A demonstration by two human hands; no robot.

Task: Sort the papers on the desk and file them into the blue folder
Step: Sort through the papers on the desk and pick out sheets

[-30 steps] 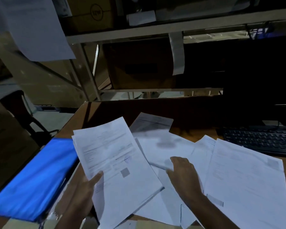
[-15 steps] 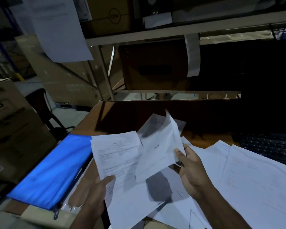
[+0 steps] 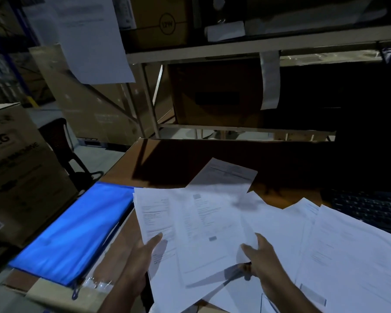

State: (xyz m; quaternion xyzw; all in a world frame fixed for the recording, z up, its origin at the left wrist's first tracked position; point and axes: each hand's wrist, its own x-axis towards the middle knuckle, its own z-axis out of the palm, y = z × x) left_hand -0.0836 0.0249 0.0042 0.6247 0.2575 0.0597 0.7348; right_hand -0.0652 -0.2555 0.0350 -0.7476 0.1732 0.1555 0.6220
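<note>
- Brown wooden worktop (image 3: 167,159): loose white printed sheets (image 3: 348,245) fan out on our right, well apart from the flat blue zip folder (image 3: 72,229) at the left edge.
- Our left hand (image 3: 142,256) grips a white paper stack (image 3: 158,222), thumb on top.
- Our right hand (image 3: 261,256) pinches the newest white sheet (image 3: 212,227) over it.
- We should square edges before letting go.

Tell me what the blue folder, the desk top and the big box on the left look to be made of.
Blue folder: soft glossy plastic, likely; it sags, shines, and has a zip pull at its corner.
Desk: smooth brown wood-look laminate, probably; faint sheen.
Box: matte brown corrugated cardboard with printed lettering.
</note>
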